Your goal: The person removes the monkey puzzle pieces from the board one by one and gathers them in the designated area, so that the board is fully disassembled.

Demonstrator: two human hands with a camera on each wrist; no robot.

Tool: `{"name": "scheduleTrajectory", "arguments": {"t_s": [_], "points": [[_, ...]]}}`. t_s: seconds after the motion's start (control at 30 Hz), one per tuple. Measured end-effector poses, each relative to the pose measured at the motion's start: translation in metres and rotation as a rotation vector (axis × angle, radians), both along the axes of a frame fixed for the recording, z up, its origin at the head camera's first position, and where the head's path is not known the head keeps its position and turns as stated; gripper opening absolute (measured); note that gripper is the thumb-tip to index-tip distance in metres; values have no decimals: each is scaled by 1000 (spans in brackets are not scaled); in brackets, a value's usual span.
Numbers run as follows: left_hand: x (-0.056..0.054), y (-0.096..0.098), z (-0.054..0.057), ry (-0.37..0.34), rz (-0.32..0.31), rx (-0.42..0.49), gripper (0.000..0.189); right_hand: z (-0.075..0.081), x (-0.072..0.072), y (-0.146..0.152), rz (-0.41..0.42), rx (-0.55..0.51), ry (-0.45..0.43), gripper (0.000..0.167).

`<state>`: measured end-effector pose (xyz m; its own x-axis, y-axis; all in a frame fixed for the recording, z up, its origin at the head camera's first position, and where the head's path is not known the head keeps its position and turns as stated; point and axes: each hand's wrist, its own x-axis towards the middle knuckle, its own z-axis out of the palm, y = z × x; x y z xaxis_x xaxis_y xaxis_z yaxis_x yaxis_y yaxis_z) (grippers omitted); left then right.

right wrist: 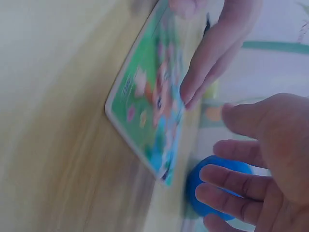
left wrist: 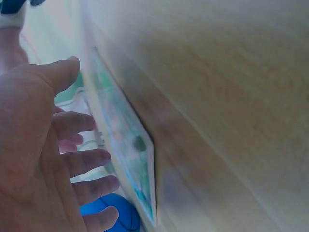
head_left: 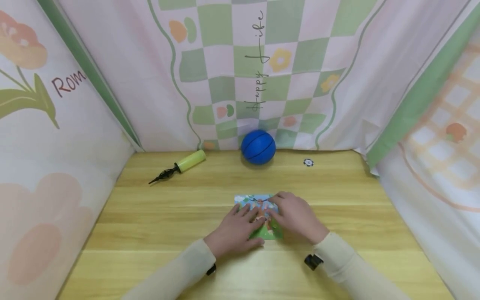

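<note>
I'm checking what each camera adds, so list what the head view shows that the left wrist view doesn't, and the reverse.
Only the head view shows the green and black hand pump, the small patterned disc and the back of the left hand.

Only the left wrist view shows that hand's palm and the pale side edge of the picture board.

Both show the board's picture side, the blue ball and the wooden table.
</note>
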<state>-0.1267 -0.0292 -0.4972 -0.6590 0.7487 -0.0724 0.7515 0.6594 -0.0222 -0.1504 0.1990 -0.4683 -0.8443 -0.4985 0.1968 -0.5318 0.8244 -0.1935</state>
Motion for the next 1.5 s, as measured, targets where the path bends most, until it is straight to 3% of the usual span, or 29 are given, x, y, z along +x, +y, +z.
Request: {"name": "scheduleTrajectory", "arguments": {"t_s": [0.17, 0.3, 0.53, 0.8, 1.2, 1.5], "points": [[-5, 4, -11, -62, 12, -37, 77, -14, -18, 4, -39, 27, -97, 34], [-6, 6, -18, -44, 13, -72, 79, -24, -25, 7, -43, 33, -105, 28], [-7, 7, -19, -3, 18, -38, 77, -27, -30, 3, -34, 38, -79, 22], [-7, 9, -15, 31, 36, -45, 76, -27, -32, -2, -59, 44, -114, 26], [-8, 18, -15, 61, 63, -89, 75, -24, -38, -1, -145, -66, -247, 27], [-8, 16, -11, 74, 70, -84, 76, -24, -44, 2, -177, -328, -337, 8]]}}
